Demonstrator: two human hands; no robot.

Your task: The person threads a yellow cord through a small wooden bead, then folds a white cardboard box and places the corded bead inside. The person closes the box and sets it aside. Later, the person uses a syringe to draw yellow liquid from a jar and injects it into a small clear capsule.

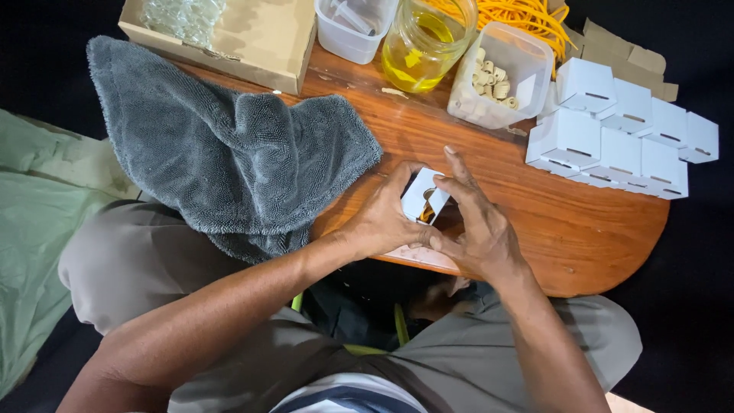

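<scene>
Both of my hands hold one small white cardboard box [423, 200] over the near edge of the wooden table [581, 229]. My left hand [380, 222] cups it from the left, and my right hand [470, 222] pinches its flap from the right. Inside the open box something amber, perhaps a small bottle, shows. Under my hands lies a flat pale card [417, 256].
A grey towel [229, 153] drapes over the table's left side. At the back stand a cardboard tray [260, 38], a clear tub [352, 30], a jar of yellow liquid [424, 46] and a tub of corks [497, 76]. Several shut white boxes [619, 130] stack at the right.
</scene>
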